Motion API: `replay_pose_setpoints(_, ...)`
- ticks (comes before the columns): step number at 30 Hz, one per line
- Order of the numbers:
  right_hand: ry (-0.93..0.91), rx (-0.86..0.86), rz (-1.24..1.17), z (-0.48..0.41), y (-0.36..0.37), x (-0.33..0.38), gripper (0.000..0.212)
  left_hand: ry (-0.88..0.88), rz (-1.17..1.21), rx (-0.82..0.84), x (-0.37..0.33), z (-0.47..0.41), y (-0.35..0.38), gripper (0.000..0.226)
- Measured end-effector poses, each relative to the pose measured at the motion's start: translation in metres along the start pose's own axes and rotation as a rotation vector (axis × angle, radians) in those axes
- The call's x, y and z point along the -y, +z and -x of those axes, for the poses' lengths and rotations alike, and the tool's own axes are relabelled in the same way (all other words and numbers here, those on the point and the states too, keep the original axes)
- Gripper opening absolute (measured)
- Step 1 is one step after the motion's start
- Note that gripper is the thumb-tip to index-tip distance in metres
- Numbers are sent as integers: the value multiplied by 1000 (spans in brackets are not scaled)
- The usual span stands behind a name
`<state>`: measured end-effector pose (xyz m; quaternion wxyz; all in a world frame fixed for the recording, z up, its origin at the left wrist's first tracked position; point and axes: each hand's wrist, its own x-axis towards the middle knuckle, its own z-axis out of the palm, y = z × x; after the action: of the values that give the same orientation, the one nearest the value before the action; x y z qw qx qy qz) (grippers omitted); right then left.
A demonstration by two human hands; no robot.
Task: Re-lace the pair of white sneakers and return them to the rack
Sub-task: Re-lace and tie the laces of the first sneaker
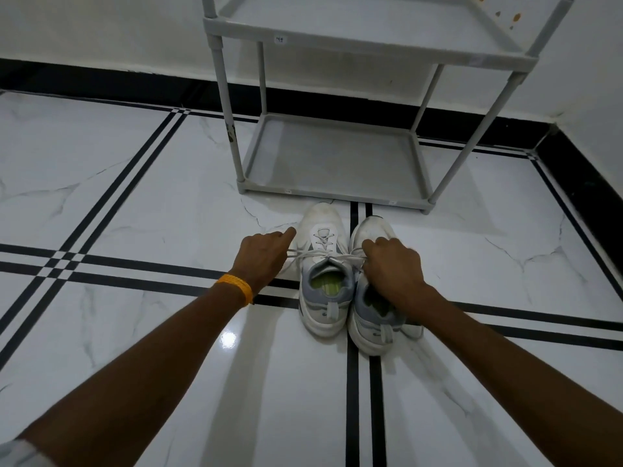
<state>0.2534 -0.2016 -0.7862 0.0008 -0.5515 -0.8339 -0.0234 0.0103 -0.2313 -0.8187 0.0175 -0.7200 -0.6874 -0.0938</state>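
Note:
Two white sneakers with grey collars stand side by side on the floor, toes toward the rack. The left sneaker [323, 271] has its white lace [320, 253] stretched sideways across the top of the tongue. My left hand [266, 252] pinches the lace's left end beside the shoe. My right hand [392, 264] holds the lace's right end and lies over the right sneaker [377, 318], hiding its tongue and eyelets. The grey shoe rack [333, 193] stands just beyond the toes.
The rack's lower shelf [333, 156] sits near floor level and an upper shelf [364, 48] is above it, both bare. White marble tiles with black stripes cover the floor. A white wall with a black skirting [101, 79] runs behind.

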Motion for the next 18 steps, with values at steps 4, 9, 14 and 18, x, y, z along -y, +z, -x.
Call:
replay_pose_setpoints(4,294,181,-547,-3,-6,-10,25,-482,639,161,2,1,2,19)
replay_pose_setpoints(9,59,39,-144,5,-1,-10,14,-264,348,89,-1,0,-5,7)
replay_pose_setpoints(14,-89,-4,193,13,3,-13,25,4,-65,187,5,10,-4,13)
replay_pose_setpoints(18,-106,59,173,14,2,-9,31,-8,-68,189,7,5,-4,13)
